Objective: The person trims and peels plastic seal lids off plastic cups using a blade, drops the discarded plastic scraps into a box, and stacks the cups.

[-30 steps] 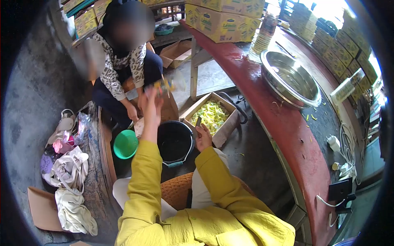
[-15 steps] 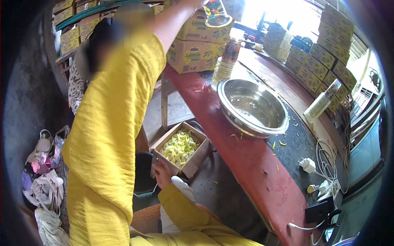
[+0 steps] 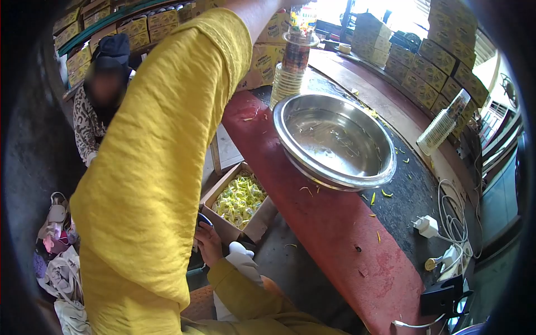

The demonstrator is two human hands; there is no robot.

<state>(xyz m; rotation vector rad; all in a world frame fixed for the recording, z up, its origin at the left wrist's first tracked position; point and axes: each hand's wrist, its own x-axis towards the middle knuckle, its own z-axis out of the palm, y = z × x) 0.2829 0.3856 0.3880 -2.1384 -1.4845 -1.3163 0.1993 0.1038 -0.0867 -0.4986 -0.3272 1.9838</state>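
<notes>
Reaching high, the left hand (image 3: 292, 2) meets a clear, printed plastic cup (image 3: 303, 20) atop the tall clear-cup stack (image 3: 286, 82) on the red-topped desk (image 3: 335, 237) — grip cropped, can't tell. Looks light, squashable; hold its narrow end gently. Right hand (image 3: 210, 244) pinches something dark (image 3: 205, 220).

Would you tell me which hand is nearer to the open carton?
Right: the right hand is beside the open carton; the left hand is well away, up at the cup stack.
</notes>
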